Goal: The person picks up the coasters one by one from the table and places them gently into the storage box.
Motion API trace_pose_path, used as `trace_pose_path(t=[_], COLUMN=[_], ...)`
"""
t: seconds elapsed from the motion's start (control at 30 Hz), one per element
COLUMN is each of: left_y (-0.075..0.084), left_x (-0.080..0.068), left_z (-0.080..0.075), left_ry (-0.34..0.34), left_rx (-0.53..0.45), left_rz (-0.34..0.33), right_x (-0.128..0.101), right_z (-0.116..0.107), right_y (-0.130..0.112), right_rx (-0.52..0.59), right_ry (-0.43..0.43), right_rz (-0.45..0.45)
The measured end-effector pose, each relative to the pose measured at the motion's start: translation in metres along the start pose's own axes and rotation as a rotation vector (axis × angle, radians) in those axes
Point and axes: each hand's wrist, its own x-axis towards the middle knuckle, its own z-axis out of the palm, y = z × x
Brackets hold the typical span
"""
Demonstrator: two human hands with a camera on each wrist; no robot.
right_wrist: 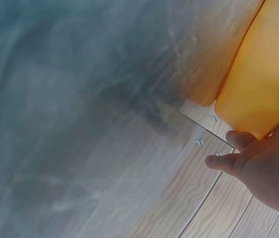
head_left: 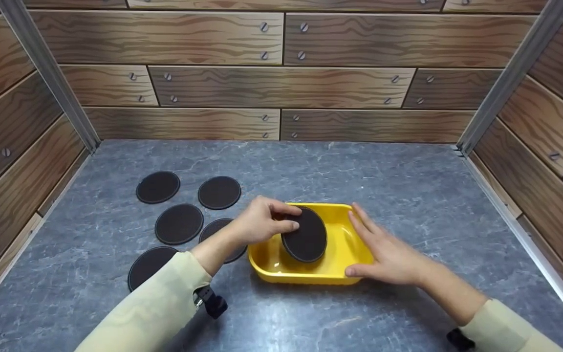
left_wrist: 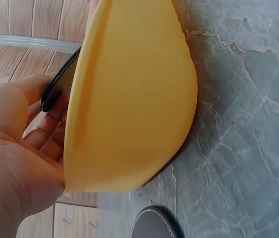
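Note:
My left hand (head_left: 262, 220) pinches a round black coaster (head_left: 308, 242) with pale edge stitching between thumb and fingers. The coaster is tilted inside the yellow tray (head_left: 306, 279), over its left half. In the left wrist view, the coaster's edge (left_wrist: 55, 94) shows behind the tray wall (left_wrist: 129, 99), with curled fingers beside it. On the tray's right end rests my right hand (head_left: 386, 254), its fingers fairly straight along the rim and its thumb at the near corner. The right wrist view shows that hand (right_wrist: 268, 168) against the tray's outer wall (right_wrist: 263, 74).
Left of the tray, several more black coasters lie flat on the grey marbled table (head_left: 291, 166), such as one coaster (head_left: 179, 224) in the middle. My left forearm partly covers the nearest coaster (head_left: 147, 266). Wood-patterned walls (head_left: 281, 88) enclose the back and sides.

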Motion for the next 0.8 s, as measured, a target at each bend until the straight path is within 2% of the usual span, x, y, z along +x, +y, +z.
trace_pose_path(t=[0.27,0.5,0.8], left_y=[0.0014,0.0019,0.0047], left_x=[0.0032,0.0036,0.0005], left_z=[0.0054,0.0088,0.0104], left_ry=[-0.017,-0.052,-0.084], left_rx=[0.068,0.215,0.392], left_rz=[-0.047,-0.066,-0.025], right_x=[-0.0003,0.0003,0.0003], right_z=[-0.0007,0.0002,0.0002], right_y=[-0.0004,-0.0005,0.0000], right_rx=[-0.007,-0.004,-0.014], right_ry=[0.002,0.007,0.004], right_rz=[-0.003,-0.010,-0.009])
